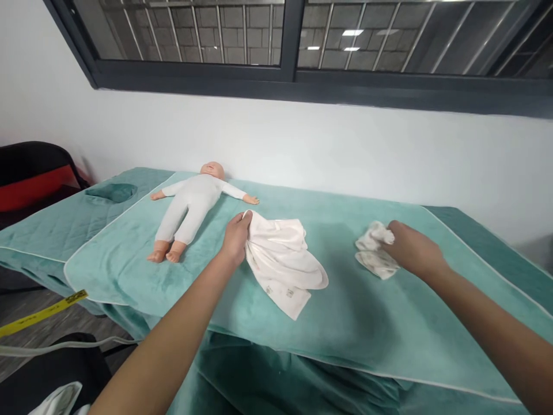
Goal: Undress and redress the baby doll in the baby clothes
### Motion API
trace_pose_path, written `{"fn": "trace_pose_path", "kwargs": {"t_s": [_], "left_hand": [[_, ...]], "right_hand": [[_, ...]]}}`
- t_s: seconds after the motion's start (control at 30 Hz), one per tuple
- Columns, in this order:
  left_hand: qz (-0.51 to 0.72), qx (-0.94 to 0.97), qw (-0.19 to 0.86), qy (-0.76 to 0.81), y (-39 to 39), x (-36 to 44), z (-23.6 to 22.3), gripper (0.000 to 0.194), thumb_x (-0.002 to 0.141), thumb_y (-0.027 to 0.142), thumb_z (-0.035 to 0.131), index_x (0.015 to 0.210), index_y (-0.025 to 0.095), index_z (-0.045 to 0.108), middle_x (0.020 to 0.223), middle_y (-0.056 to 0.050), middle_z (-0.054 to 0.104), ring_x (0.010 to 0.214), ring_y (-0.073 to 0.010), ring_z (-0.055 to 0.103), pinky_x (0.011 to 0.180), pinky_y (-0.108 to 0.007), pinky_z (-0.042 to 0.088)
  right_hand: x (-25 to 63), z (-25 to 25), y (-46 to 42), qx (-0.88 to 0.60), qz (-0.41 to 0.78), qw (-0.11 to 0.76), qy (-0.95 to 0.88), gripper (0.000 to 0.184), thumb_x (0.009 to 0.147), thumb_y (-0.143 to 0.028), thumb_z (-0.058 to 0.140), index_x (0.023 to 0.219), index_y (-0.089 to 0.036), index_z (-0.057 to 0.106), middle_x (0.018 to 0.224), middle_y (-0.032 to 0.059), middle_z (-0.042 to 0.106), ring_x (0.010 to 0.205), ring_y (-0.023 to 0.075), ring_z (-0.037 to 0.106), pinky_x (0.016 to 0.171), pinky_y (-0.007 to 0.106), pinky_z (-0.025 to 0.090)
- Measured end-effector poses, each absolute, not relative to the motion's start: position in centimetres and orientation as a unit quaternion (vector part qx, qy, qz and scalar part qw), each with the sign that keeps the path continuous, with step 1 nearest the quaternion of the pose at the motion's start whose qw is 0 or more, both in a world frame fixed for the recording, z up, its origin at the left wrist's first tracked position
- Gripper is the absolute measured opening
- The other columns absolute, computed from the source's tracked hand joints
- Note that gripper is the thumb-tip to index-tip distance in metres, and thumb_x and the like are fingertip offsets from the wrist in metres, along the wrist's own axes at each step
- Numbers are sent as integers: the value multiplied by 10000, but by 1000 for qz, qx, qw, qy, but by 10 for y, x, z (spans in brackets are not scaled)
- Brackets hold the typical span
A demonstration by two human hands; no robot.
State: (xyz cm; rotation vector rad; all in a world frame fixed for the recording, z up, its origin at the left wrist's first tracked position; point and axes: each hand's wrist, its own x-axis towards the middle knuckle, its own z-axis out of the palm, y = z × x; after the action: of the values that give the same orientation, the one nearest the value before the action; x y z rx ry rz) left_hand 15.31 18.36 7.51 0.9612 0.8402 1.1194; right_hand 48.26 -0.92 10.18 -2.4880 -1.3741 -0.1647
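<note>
My left hand (236, 237) is closed on the gathered edge of a white baby garment (285, 253), which hangs in folds over the bed. Small printed marks show near its lower edge; its exact cut is hidden by the folds. Off to the right, my right hand (412, 249) pinches a bunched white cloth piece (375, 248) with faint marks on it. Too crumpled to name, that piece is apart from the garment. A baby doll (194, 199) in a white long-sleeved suit lies on its back left of my left hand, arms spread and feet bare.
A green sheet (337, 323) with pale piping covers the bed, which stands against a white wall (328, 150). At the bed's left end is a face hole (111, 193). Chairs (43, 155) stand left, and a yellow strip (43, 314) crosses the lower left.
</note>
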Motion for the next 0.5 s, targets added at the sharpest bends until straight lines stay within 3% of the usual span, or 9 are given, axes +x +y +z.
{"fn": "trace_pose_path", "kwargs": {"t_s": [0.1,0.2,0.3,0.4,0.5], "left_hand": [[457,474,673,337,180,148,98,338,703,470,759,749,157,640,673,0,622,655,-148,566,660,-260,443],[356,600,656,289,172,145,127,330,741,463,740,690,150,648,668,-5,599,632,-134,530,605,-236,395],[264,728,592,223,158,148,161,313,776,460,712,706,155,694,715,-21,625,678,-151,543,611,-234,382],[229,798,535,154,145,152,194,269,824,424,661,821,166,740,824,-40,678,807,-195,600,703,-247,419],[258,838,457,150,144,152,213,240,864,371,607,910,174,736,905,-44,697,881,-214,624,756,-259,426]], "right_hand": [[483,95,-12,-859,-1,33,-511,165,812,-379,587,841,-217,603,1053,177,685,865,322,650,671,418,454],[445,107,-1,-808,50,152,-567,389,821,-492,601,1115,-239,622,1375,127,576,1166,335,594,877,449,504],[391,142,20,-715,122,313,-614,601,843,-536,607,1386,-315,473,1494,64,475,1294,299,522,963,432,499],[351,179,47,-571,188,378,-704,541,821,-475,669,1318,-302,542,1398,31,559,1256,245,540,1009,386,458],[333,198,72,-543,183,387,-722,341,813,-410,669,1104,-233,651,1097,20,684,999,204,623,842,324,484]]}}
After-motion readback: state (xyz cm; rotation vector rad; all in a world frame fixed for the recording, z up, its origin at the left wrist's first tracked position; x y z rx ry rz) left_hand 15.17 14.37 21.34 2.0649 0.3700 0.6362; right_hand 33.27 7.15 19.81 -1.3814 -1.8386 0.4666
